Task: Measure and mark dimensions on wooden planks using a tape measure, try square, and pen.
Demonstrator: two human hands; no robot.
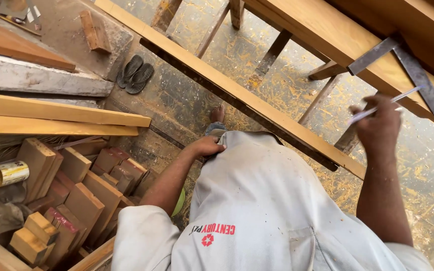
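1. Two hands show below the camera. The left hand [206,146] rests at the edge of the person's pale grey shirt [257,200], its fingers curled together against the cloth and holding nothing.
2. The right hand [379,126] is raised, its fingers clamped on a thin, clear pen-like marking stick [385,104] that points up and to the right.
3. That stick looks light, stiff and slim; by my reckoning it is best pinched low near the tip, as it is now.
4. Just beyond the stick's end, a dark metal try square [403,62] lies flat on a broad, pale wooden plank [337,35]. The square should be rigid and somewhat heavy, easiest gripped by its thicker arm.
5. A long, narrow wooden rail [237,93] crosses between the hands.
6. Farther left sit stacked wood offcuts [76,200] and a yellow tin can [7,173].
7. Farthest off, a pair of dark sandals [135,74] lies on the sawdust-strewn floor [192,100].
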